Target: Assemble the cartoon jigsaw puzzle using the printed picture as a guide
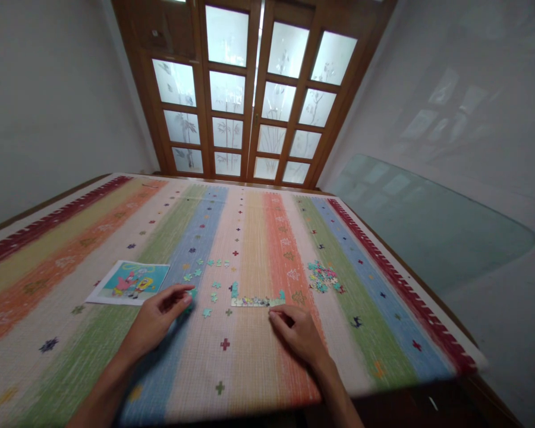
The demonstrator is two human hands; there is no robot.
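Observation:
My left hand point(163, 315) hovers over the blue stripe, its thumb and fingertips closed on a teal puzzle piece point(193, 292). My right hand point(298, 333) is closed beside the lower right part of a joined puzzle edge point(254, 302), fingertips at its bottom border; whether they pinch anything is hidden. This edge is a low U shape, with teal pieces rising at both ends. Several loose teal pieces point(207, 312) lie between my left hand and the joined edge, more of them farther back. A printed reference picture point(134, 280) with cartoon figures lies just beyond my left hand.
A pile of mixed puzzle pieces point(323, 277) lies to the right on the striped tablecloth point(254, 368). The table's near edge runs below my hands. Behind the table stand wooden doors point(252, 107) with frosted panes, and a glass panel point(432, 220) is at the right wall.

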